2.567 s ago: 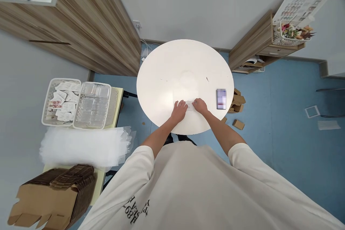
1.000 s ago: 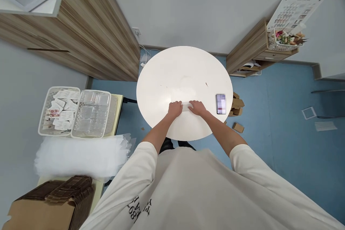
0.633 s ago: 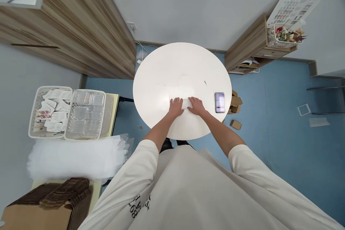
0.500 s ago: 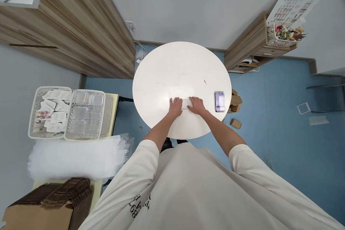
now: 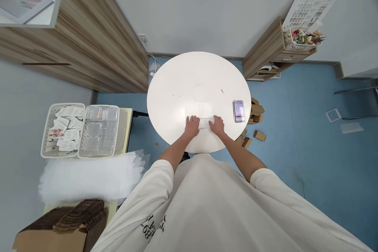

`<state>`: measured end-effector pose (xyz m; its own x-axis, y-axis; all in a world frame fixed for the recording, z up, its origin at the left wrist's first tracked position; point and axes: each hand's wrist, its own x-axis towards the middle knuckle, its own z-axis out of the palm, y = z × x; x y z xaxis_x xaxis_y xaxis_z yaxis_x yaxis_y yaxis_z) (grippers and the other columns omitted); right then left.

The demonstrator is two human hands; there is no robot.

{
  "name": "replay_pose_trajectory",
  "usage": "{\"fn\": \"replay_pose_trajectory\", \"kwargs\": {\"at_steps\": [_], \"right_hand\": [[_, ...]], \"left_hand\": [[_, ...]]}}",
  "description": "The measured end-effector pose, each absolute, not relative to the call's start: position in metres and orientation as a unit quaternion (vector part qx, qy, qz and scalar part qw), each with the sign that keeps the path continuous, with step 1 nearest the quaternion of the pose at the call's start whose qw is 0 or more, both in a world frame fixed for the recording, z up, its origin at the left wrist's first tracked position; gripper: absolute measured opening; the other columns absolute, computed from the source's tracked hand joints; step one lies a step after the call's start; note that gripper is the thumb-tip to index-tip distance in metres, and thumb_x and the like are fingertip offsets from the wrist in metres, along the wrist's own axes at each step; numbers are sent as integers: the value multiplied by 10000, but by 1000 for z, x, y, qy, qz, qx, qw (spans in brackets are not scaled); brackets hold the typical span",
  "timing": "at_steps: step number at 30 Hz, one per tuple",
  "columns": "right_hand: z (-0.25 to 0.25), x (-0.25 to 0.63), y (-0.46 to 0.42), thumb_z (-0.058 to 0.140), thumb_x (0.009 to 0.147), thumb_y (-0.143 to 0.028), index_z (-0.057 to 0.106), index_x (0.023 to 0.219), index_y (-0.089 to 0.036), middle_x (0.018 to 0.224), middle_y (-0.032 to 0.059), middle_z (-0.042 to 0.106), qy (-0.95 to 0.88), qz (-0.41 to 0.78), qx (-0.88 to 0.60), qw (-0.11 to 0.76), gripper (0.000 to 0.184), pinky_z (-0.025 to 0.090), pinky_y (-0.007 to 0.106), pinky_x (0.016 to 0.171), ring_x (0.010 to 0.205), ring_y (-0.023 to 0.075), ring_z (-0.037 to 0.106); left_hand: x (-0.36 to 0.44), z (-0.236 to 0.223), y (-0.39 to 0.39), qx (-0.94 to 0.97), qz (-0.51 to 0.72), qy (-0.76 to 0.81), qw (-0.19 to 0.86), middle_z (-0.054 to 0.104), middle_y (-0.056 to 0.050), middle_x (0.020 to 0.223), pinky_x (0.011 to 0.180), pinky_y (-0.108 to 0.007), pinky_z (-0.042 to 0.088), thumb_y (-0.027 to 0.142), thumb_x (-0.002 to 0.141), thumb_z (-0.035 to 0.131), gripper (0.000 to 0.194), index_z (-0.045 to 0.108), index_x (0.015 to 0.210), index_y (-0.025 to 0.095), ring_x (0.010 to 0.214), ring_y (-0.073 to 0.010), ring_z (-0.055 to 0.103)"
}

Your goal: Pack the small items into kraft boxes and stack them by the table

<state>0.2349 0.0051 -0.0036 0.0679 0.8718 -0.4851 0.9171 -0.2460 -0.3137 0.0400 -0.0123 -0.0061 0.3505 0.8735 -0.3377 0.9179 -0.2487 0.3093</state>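
Near the front of the round white table (image 5: 174,78), my left hand (image 5: 192,126) and my right hand (image 5: 217,126) grip the two ends of a small whitish folded sheet bundle (image 5: 204,123). Fingers curl over its far side, with the thumbs on the near side. A thin, pale, partly see-through part of the sheet (image 5: 198,109) lies flat on the table beyond the hands. What is inside the bundle, if anything, I cannot make out. A phone-like object (image 5: 239,111), blurred purple, lies to the right of my right hand.
To my left are a basket of white packets (image 5: 47,138), a basket of clear plastic boxes (image 5: 116,134), a stack of thin white sheets (image 5: 91,179) and flattened brown cardboard (image 5: 53,240). Small brown boxes (image 5: 260,136) lie on the floor at right, by a wooden cabinet (image 5: 262,53).
Both hands have moved toward me across the table with the bundle. More of the flat sheet shows beyond them. The camera view has shifted slightly.
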Motion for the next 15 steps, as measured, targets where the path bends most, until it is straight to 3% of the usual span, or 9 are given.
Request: {"fn": "replay_pose_trajectory", "kwargs": {"at_steps": [7,15], "right_hand": [[-15,229,-11,543,904,-449,492,1263,-213,1328,172,500,532,-297,792,34,432,447,447,980,1247,329,493],[-25,219,-12,575,870,-375,506,1125,-222,1274,166,503,495,-292,818,19,305,439,458,971,1214,328,497]], "left_hand": [[55,-3,-20,832,-29,514,208,415,-165,1565,1218,-558,201,120,880,445,646,386,1519,198,1477,-307,348],[64,-17,-14,819,-38,535,205,461,-164,1510,1199,-557,199,98,877,451,676,366,1538,209,1433,-320,387]]}}
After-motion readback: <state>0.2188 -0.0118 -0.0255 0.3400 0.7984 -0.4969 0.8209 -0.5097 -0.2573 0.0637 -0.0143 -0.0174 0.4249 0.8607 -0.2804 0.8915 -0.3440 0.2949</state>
